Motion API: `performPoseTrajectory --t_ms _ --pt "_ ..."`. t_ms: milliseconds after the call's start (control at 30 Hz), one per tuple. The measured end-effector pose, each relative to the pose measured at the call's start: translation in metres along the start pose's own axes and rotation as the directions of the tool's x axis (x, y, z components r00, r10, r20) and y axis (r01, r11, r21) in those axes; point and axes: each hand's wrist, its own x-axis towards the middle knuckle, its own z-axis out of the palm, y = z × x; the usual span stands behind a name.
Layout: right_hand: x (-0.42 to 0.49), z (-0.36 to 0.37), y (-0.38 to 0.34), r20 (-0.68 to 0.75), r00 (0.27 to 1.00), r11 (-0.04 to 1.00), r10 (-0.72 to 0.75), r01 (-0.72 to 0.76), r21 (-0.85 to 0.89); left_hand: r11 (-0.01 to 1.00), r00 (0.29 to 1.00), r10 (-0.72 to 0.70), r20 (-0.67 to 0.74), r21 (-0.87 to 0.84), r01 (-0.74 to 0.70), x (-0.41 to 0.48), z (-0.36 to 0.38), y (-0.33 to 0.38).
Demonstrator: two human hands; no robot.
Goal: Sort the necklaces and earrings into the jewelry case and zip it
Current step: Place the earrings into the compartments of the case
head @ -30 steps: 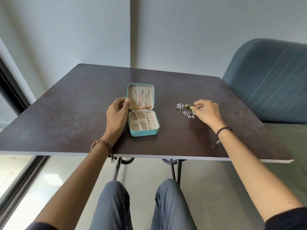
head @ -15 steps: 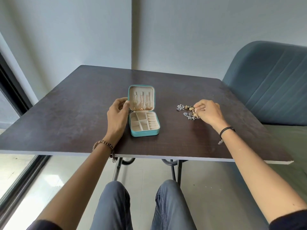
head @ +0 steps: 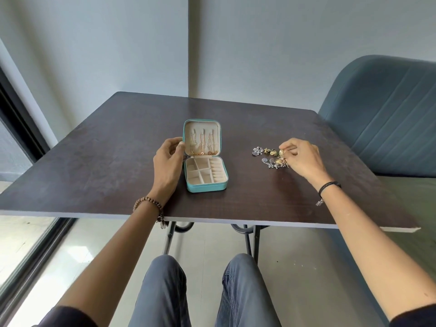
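A small teal jewelry case (head: 207, 186) stands open near the middle of the dark table (head: 94, 166). Its lid is upright, with gold necklaces (head: 202, 145) hanging inside. The cream compartments in the base look bare. My left hand (head: 168, 161) holds the lid's left edge with thumb and fingers. To the right lies a small heap of earrings (head: 266, 156), silver and gold. My right hand (head: 300, 156) pinches a gold earring (head: 282, 152) at the heap's right end.
A blue-grey padded chair (head: 382, 119) stands close against the table's right side. The table's near edge (head: 236, 220) runs just behind my wrists. A window frame (head: 21, 123) lines the left. My knees sit under the table.
My right hand's fingers have closed on a gold earring at the heap and lifted it slightly. The left hand has stayed on the lid.
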Motion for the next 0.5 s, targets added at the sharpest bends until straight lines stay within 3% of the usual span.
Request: performPoseTrajectory --t_ms 300,500 --pt "-0.006 0.003 -0.017 0.042 0.996 0.996 -0.081 0.080 0.031 1.000 1.000 0.006 -0.009 0.013 -0.006 0.001 0.000 0.000" --pt "-0.002 0.004 -0.015 0.054 0.998 0.998 -0.031 0.034 -0.059 1.000 1.000 0.017 0.000 0.007 -0.017 0.000 -0.001 0.001"
